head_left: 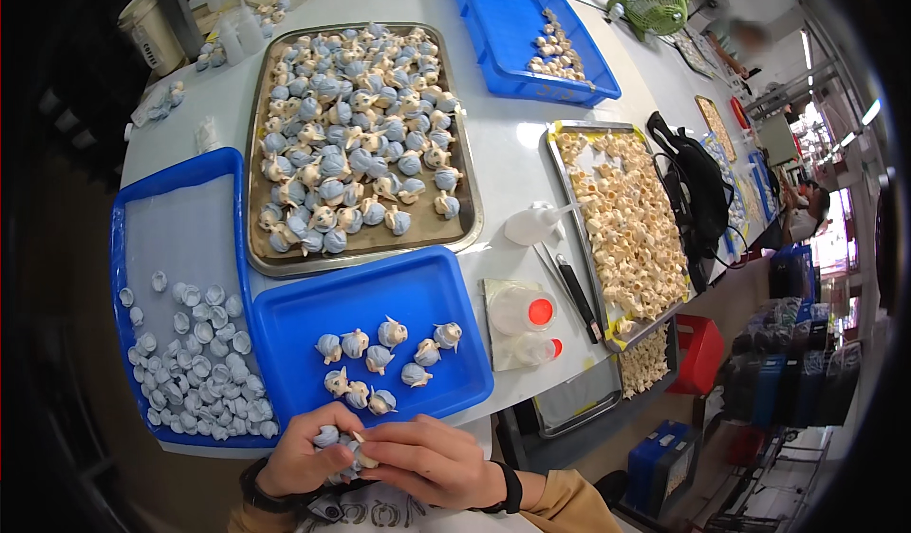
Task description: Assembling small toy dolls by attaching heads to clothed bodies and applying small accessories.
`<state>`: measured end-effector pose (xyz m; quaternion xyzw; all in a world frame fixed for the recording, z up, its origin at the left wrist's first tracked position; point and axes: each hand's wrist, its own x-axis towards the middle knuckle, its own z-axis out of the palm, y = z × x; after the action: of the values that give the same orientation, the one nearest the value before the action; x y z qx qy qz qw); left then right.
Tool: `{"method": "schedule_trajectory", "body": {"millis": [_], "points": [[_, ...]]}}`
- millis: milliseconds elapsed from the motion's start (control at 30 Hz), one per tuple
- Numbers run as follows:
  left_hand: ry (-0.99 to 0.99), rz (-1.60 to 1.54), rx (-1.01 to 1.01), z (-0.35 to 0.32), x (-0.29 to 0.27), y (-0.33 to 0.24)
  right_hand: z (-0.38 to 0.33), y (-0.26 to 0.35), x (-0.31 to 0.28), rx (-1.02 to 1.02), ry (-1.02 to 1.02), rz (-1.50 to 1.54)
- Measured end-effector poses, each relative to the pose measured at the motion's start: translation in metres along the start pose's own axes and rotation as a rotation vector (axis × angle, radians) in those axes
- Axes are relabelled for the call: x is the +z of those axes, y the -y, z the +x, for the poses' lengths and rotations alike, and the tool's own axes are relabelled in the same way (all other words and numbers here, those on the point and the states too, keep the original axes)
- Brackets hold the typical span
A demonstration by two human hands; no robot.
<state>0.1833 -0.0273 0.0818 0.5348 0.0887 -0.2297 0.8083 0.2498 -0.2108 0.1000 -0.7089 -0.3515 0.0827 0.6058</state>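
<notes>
The left hand (308, 452) and right hand (436, 457) are together just off the table's front edge, thumbs and fingertips closed on small pale-blue and cream molded pieces (327, 436); the fingers hide how these join. The two-handed pinch probably steadies them.

Just beyond, near the front edge, a shallow blue plastic tray (294, 315) carries similar round blue-and-cream figures (378, 358) toward its right side, apparently within easy reach. Left of it, a paper-lined blue tray (180, 220) has pale-blue cupped shells (199, 372) heaped toward its front edge.

Behind, a brown-lined metal tray (418, 248) is crowded with figures. Rightward, a white squeeze bottle (531, 224), red-capped containers (517, 310) and a black-handled tool (577, 296) stand or lie before cream pieces (626, 220), partly obstructing reach; a black bag (697, 182) crowds their tray's far right edge.
</notes>
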Motion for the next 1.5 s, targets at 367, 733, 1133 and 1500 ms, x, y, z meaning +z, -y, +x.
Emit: {"method": "schedule_trajectory", "body": {"millis": [367, 733, 1133, 1500], "points": [[0.036, 0.177, -0.063, 0.010, 0.008, -0.008, -0.026, -0.013, -0.015, 0.063, 0.083, -0.163], [-0.329, -0.534, 0.310, -0.005, -0.019, 0.009, -0.069, -0.049, -0.122, 0.499, -0.659, -0.204], [-0.320, -0.704, 0.271, -0.004, -0.024, 0.017, -0.072, -0.069, -0.112, 0.452, -0.647, -0.217], [-0.326, -0.656, 0.277, 0.000, -0.022, 0.018, -0.056, -0.058, -0.117, 0.299, -0.423, -0.685]]}}
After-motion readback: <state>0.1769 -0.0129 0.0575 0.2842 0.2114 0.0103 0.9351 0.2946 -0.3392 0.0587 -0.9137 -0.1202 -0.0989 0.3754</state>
